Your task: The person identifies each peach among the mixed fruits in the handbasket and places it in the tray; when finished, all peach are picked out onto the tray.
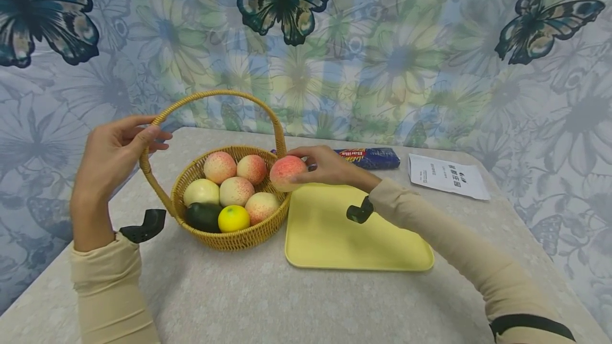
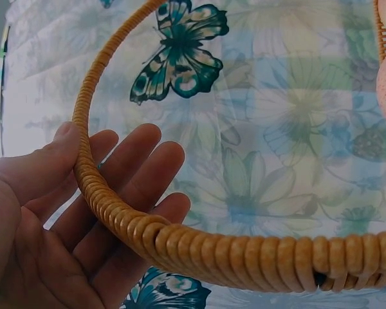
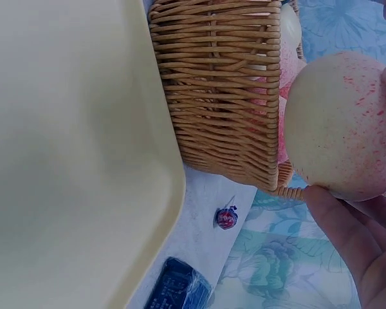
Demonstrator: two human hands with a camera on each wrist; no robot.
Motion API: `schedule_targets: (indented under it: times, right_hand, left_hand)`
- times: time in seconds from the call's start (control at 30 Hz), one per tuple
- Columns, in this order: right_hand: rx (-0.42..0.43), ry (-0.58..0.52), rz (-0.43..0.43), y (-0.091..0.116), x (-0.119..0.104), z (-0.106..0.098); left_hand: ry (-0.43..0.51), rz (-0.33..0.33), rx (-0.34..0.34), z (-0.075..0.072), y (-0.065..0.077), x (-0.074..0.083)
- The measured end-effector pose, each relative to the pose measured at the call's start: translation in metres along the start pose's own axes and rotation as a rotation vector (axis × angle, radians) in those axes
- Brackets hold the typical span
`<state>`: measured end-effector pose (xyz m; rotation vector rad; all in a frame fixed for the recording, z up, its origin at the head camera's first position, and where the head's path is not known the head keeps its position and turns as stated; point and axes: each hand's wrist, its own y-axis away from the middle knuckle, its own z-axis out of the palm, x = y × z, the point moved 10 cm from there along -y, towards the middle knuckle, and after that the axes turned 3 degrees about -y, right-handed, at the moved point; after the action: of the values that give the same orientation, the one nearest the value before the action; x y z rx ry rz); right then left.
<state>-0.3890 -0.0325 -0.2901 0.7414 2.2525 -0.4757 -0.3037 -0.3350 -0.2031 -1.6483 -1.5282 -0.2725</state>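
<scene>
A wicker basket [image 1: 229, 242] stands on the table, its tall handle [image 1: 217, 94] arching over it. My left hand [image 1: 110, 155] pinches the handle's left side; the left wrist view shows the thumb in front and the fingers [image 2: 135, 161] behind. Over the basket's right rim, my right hand [image 1: 330, 166] grips a pink-and-cream peach [image 1: 286, 172], with fingertips round it in the right wrist view. Inside the basket lie several peaches [image 1: 236, 191], a pale yellow-green round fruit [image 1: 201, 192], a yellow lemon-like fruit [image 1: 234, 219] and a dark green avocado-like fruit [image 1: 203, 217].
Right of the basket lies a yellow tray [image 1: 354, 243], below my right forearm. Behind it are a blue Barilla packet [image 1: 375, 158] and a white printed packet [image 1: 448, 175]. A small wrapped candy [image 3: 226, 217] lies near the basket. Butterfly-patterned cloth [image 1: 306, 78] hangs behind.
</scene>
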Motion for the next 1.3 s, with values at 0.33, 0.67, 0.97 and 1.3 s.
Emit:
schedule_targets:
  times: [0.33,0.67,0.97,1.3]
  right_hand:
    - [0.036,-0.066,0.025,0.014,0.012,-0.008]
    - [0.045,-0.027,0.066,0.026,0.029,-0.012]
    - [0.053,-0.011,0.091,0.033,0.043,-0.014]
    - [0.042,0.030,0.149,0.040,0.064,-0.007]
  left_hand:
    - [0.001,-0.008,-0.002,-0.001,0.000,-0.001]
    - [0.011,-0.008,-0.004,0.000,-0.001,-0.003]
    - [0.042,0.005,-0.007,0.000,-0.001,-0.001]
    - [0.019,-0.004,-0.002,0.000,-0.002,-0.001]
